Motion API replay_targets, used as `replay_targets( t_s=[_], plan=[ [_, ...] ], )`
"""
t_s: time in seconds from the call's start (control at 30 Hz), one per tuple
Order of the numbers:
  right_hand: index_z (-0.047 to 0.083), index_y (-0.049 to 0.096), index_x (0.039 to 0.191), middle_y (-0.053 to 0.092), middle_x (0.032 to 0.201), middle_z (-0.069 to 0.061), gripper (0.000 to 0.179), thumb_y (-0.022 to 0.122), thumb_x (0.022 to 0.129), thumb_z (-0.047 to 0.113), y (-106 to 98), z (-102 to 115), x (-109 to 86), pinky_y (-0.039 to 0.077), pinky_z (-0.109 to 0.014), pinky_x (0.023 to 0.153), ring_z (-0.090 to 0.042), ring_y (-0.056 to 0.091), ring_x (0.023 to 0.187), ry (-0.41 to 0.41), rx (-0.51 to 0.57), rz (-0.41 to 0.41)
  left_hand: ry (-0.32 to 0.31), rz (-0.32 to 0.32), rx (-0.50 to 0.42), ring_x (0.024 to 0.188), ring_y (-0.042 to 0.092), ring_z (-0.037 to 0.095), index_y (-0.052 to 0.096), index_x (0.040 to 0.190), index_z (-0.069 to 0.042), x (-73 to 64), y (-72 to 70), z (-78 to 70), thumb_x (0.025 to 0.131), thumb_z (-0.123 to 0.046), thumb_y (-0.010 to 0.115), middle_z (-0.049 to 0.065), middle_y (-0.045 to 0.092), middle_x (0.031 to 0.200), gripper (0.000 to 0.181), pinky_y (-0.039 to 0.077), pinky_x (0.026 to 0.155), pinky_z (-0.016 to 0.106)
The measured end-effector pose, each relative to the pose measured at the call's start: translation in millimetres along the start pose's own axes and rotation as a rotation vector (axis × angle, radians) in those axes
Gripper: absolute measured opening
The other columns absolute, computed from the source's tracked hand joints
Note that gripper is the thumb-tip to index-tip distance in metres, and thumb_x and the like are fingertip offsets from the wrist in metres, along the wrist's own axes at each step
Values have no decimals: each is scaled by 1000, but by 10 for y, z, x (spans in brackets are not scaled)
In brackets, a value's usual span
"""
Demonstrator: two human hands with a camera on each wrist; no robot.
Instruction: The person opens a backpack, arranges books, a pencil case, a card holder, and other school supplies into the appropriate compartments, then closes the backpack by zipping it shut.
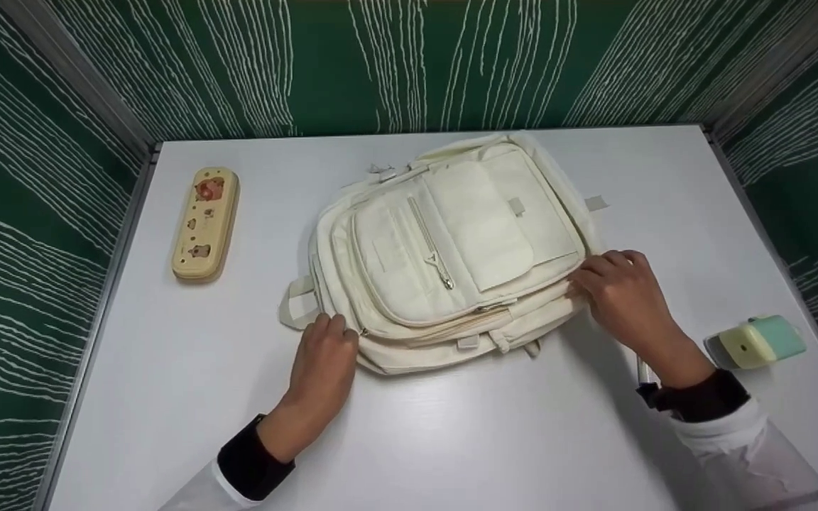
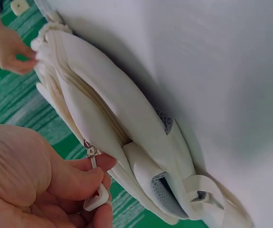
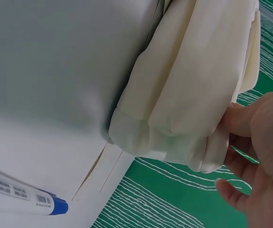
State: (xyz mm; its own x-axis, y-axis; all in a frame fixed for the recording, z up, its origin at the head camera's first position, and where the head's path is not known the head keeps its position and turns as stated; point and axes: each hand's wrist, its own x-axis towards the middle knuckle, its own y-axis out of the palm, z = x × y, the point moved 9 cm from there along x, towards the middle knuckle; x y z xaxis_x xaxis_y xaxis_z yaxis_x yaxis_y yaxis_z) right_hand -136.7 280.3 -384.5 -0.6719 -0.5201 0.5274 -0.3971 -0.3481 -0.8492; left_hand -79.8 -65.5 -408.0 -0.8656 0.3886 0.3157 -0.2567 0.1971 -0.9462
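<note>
A cream backpack (image 1: 476,234) lies front side up on the white table, its top handle toward the left. At its near left edge is my left hand (image 1: 325,365). The left wrist view shows that hand's thumb and fingers pinching a zipper pull (image 2: 97,200) with a pale loop-shaped tab. A slit with folds shows along the zipped side in that view. My right hand (image 1: 625,298) grips the fabric at the bag's lower right corner, thumb (image 3: 238,118) against the cloth. Another zipper pull (image 1: 443,273) hangs loose on the front pocket.
A yellow pencil case (image 1: 204,226) with cartoon animals lies at the left. A small yellow and mint-green object (image 1: 757,343) sits at the right edge. A white marker-like stick with a blue end (image 3: 58,205) lies near my right wrist. Green walls (image 1: 437,67) border the table.
</note>
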Motion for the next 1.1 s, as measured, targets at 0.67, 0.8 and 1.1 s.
replay_targets(
  t_s=[0.67, 0.8, 1.1],
  plan=[
    [-7, 73, 97, 72, 102, -22, 15, 76, 83, -12, 211, -439, 243, 48, -64, 89, -45, 66, 105, 125, -57, 111, 282, 92, -114, 79, 51, 17, 74, 86, 2, -140, 92, -754, 73, 12, 82, 5, 58, 83, 18, 45, 69, 26],
    [-11, 71, 102, 71, 110, -26, 17, 70, 86, -16, 195, -407, 264, 48, -65, 90, -47, 63, 113, 151, -74, 112, 331, 152, -128, 87, 54, 16, 76, 97, 3, -128, 144, -888, 77, 10, 82, 5, 61, 91, 22, 46, 73, 25],
    [-4, 74, 99, 73, 97, -18, 21, 73, 79, -12, -45, 736, 284, 51, -55, 86, -38, 67, 92, 11, 224, -39, 385, 118, -131, 86, 54, 16, 76, 105, 3, -139, 168, -1005, 78, 7, 81, 6, 61, 91, 28, 44, 69, 25]
  ],
)
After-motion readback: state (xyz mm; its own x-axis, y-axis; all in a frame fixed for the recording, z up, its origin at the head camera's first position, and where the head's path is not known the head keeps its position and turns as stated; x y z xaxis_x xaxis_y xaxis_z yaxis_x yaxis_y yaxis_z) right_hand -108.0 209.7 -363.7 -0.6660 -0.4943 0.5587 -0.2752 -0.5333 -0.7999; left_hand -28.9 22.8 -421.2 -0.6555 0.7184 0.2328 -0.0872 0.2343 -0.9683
